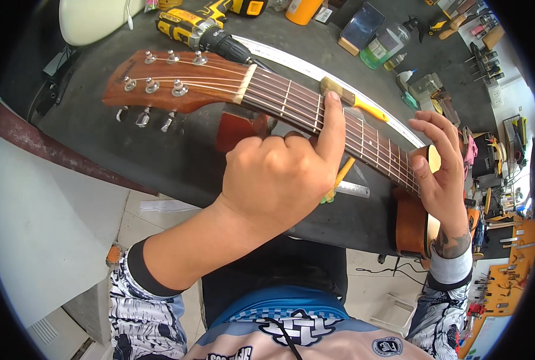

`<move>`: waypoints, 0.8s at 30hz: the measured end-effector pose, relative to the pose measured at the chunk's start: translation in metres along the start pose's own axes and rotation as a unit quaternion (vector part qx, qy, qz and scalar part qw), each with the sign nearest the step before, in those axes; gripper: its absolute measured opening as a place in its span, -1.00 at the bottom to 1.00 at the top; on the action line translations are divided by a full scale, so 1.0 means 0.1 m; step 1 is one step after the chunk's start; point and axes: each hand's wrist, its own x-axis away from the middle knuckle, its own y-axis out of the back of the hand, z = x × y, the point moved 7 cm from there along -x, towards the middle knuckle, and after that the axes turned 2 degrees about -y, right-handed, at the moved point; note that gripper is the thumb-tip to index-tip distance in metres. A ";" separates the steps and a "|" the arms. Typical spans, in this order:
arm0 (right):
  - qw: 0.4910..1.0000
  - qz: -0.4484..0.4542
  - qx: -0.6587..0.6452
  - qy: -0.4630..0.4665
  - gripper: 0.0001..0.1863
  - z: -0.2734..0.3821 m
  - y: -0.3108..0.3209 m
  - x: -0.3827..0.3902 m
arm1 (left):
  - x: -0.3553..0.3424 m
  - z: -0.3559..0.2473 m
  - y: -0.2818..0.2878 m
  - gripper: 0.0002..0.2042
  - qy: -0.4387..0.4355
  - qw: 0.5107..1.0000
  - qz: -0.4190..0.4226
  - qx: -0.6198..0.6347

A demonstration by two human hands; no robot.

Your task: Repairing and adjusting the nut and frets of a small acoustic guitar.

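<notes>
The guitar [291,102] lies flat on the dark bench [159,150], its neck propped on a reddish wooden block. The step in hand looks like checking the strings. The left hand [279,177] curls over the neck from the near edge, its grip loose and holding nothing, and one extended finger [333,120] presses the strings onto the fretboard about midway along the neck. The right hand [441,171] hovers where the neck meets the body, fingers spread and bent, thumb close to the strings, also holding nothing.

The next move probably calls for a light pluck by the right hand while the left keeps steady pressure, so the string can sound cleanly.

The guitar's long axis runs from upper left to lower right across the bench: the headstock [159,81] points left and away, the body toward the person's right. Beyond the neck lie a long ruler [291,60], a yellow-handled brush [351,99] and a yellow cordless drill [198,30].
</notes>
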 end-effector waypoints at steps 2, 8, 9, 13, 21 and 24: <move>1.000 0.004 0.012 0.016 -0.44 0.08 -0.01 -0.05 | 0.00 -0.01 0.00 -0.40 0.002 1.000 -0.003 -0.002; 0.996 0.001 0.018 0.086 -0.39 0.41 -0.02 -0.25 | 0.01 -0.01 -0.01 -0.40 0.010 1.000 0.006 0.016; 0.996 0.003 0.018 0.087 -0.39 0.47 -0.03 -0.30 | 0.01 -0.01 -0.01 -0.40 0.012 1.000 0.007 0.016; 0.982 0.027 0.035 0.181 -0.26 0.80 -0.13 -0.45 | 0.04 -0.01 -0.05 -0.47 0.014 0.999 -0.034 0.025; 0.961 0.048 0.042 0.268 -0.14 1.04 -0.37 -0.62 | 0.06 0.00 -0.09 -0.64 0.045 0.993 -0.060 0.095; 0.960 0.054 0.039 0.272 -0.14 1.06 -0.41 -0.62 | 0.05 0.00 -0.07 -0.66 0.048 0.991 -0.056 0.109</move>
